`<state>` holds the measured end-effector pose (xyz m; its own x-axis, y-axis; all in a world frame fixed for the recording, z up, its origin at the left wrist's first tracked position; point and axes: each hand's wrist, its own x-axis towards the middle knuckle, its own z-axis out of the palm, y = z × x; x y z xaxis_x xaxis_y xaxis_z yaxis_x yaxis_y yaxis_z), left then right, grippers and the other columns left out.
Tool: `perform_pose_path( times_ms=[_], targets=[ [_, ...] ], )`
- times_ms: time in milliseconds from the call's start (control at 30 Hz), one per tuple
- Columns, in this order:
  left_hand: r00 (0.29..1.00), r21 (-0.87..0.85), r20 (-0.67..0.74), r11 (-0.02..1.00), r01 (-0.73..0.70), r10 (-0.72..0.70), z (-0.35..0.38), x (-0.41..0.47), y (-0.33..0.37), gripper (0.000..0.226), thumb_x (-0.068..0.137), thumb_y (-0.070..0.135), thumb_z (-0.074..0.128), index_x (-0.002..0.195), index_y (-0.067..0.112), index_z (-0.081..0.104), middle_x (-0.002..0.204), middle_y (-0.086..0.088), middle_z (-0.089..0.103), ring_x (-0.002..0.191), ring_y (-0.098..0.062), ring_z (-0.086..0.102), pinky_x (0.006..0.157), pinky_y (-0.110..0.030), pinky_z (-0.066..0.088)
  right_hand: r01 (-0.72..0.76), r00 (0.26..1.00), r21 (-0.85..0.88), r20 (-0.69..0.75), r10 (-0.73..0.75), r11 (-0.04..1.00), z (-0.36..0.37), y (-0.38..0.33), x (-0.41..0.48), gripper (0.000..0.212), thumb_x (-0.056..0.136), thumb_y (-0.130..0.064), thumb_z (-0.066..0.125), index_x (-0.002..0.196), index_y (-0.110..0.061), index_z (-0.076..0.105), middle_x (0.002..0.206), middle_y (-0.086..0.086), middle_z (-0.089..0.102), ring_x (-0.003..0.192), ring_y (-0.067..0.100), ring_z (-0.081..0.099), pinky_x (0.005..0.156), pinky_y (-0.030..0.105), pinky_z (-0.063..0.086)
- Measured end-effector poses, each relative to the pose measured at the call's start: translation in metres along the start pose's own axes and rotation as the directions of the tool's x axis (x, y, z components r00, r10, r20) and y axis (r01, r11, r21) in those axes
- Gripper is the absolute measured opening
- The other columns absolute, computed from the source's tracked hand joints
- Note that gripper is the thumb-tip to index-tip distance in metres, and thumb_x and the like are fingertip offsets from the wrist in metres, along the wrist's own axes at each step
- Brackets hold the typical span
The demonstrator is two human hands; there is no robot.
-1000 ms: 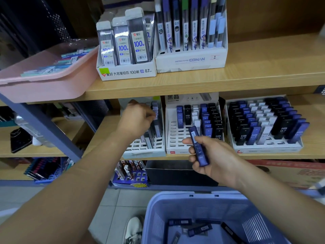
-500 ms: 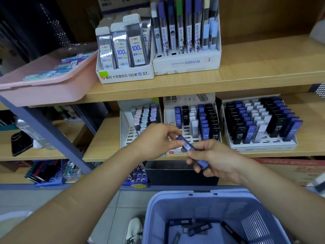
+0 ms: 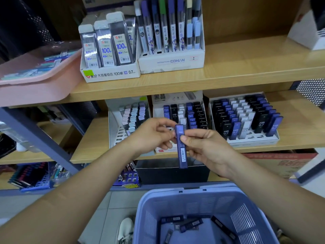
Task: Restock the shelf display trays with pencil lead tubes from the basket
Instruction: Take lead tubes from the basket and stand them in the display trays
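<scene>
A blue pencil lead tube [image 3: 182, 155] stands upright between my two hands, in front of the middle display tray [image 3: 163, 150]. My right hand [image 3: 207, 148] pinches its middle, thumb on the front face. Fingers of my left hand [image 3: 151, 136] curl against the tube's upper left edge. The left display tray [image 3: 117, 136] holds pale tubes at the back with bare slots in front. The right display tray [image 3: 253, 140] is packed with black, blue and white tubes. The blue basket [image 3: 175, 193] below holds several loose tubes [image 3: 190, 224].
On the upper shelf stand a box of 100-lead packs [image 3: 109, 74] and a Conan display box [image 3: 171, 62]. A pink tray [image 3: 35, 88] juts out at upper left. A black box [image 3: 172, 173] sits under the shelf. My shoe [image 3: 125, 228] is left of the basket.
My left hand left the left tray and came over to the tube in my right hand. The tube turned from slanted to upright between both hands.
</scene>
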<state>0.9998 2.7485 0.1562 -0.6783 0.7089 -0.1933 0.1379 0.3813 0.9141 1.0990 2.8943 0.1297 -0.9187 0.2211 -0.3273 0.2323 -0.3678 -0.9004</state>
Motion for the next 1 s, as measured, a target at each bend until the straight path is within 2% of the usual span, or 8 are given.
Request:
perform_pose_path(
  times_ms=[100,200,400,600,733,800,867,1000],
  targets=[
    [0.998,-0.191,0.059,0.982,-0.013,0.025,-0.006,0.001,0.003,0.036,0.091,0.000,0.057,0.119,0.022,0.063,0.097,-0.006,0.070,0.080,-0.017,0.064,0.071,-0.026,0.055,-0.038,0.994,0.050,0.102,0.033,0.998,-0.002,-0.003,-0.002,0.017,0.090,-0.005,0.062,0.093,-0.014,0.076,0.076,0.001,0.073,0.066,0.012,0.063,0.064,0.027,0.048],
    [0.994,-0.182,0.098,0.983,-0.037,0.055,-0.009,-0.001,0.004,0.030,0.084,0.003,0.064,0.109,0.020,0.070,0.107,-0.008,0.071,0.094,-0.017,0.065,0.073,-0.024,0.053,-0.129,0.974,0.123,0.201,0.103,0.984,-0.007,-0.006,-0.003,0.019,0.095,-0.006,0.055,0.102,-0.007,0.073,0.077,0.005,0.069,0.065,0.013,0.062,0.061,0.025,0.049],
    [0.996,-0.224,-0.082,0.974,-0.040,0.022,-0.011,0.003,0.006,0.018,0.077,0.006,0.069,0.095,0.003,0.070,0.073,-0.008,0.072,0.064,-0.013,0.067,0.060,-0.018,0.054,-0.202,0.962,0.103,0.206,0.178,0.974,-0.015,-0.004,-0.005,0.028,0.092,-0.026,0.062,0.108,-0.004,0.071,0.084,0.009,0.070,0.069,0.015,0.062,0.062,0.025,0.051],
    [0.999,-0.241,-0.026,0.970,-0.031,0.025,-0.010,0.000,0.008,0.035,0.071,0.013,0.072,0.105,0.012,0.070,0.082,-0.011,0.072,0.070,-0.015,0.068,0.066,-0.020,0.056,-0.146,0.975,0.012,0.169,0.142,0.989,-0.022,0.004,-0.005,0.021,0.095,-0.013,0.058,0.110,-0.005,0.070,0.082,0.008,0.072,0.068,0.014,0.065,0.059,0.022,0.052],
    [0.989,0.002,-0.146,0.999,-0.037,0.037,-0.013,0.003,0.008,0.013,0.083,0.007,0.069,0.095,0.012,0.072,0.077,-0.007,0.073,0.071,-0.019,0.070,0.070,-0.027,0.059,-0.135,0.988,-0.255,0.044,0.151,0.957,-0.026,0.014,0.002,0.014,0.096,-0.023,0.060,0.107,-0.020,0.068,0.092,0.007,0.074,0.077,0.016,0.067,0.067,0.027,0.051],
    [0.956,0.326,-0.276,0.945,-0.008,0.103,-0.023,0.010,0.003,0.011,0.087,0.012,0.068,0.097,0.013,0.072,0.080,-0.002,0.073,0.074,-0.016,0.070,0.078,-0.031,0.058,-0.062,0.997,-0.613,-0.078,0.018,0.788,-0.036,0.021,0.010,0.016,0.097,-0.025,0.059,0.111,-0.023,0.065,0.101,0.005,0.070,0.084,0.017,0.065,0.075,0.027,0.048],
    [0.911,0.654,-0.338,0.755,0.045,0.238,-0.030,0.015,-0.002,0.016,0.088,0.019,0.066,0.103,0.017,0.072,0.089,0.004,0.072,0.082,-0.011,0.067,0.082,-0.025,0.052,-0.041,0.987,-0.824,-0.122,-0.107,0.566,-0.049,0.025,0.015,0.025,0.096,-0.021,0.057,0.121,-0.021,0.061,0.113,0.003,0.063,0.092,0.018,0.062,0.079,0.026,0.044],
    [0.867,0.758,-0.349,0.652,0.037,0.356,-0.029,0.028,-0.010,0.018,0.089,0.020,0.065,0.105,0.015,0.072,0.097,-0.004,0.073,0.092,-0.022,0.066,0.084,-0.034,0.052,-0.094,0.960,-0.918,-0.186,-0.208,0.385,-0.064,0.026,0.020,0.043,0.093,-0.015,0.058,0.134,-0.020,0.051,0.127,0.010,0.050,0.111,0.028,0.055,0.093,0.031,0.044]
  ],
)
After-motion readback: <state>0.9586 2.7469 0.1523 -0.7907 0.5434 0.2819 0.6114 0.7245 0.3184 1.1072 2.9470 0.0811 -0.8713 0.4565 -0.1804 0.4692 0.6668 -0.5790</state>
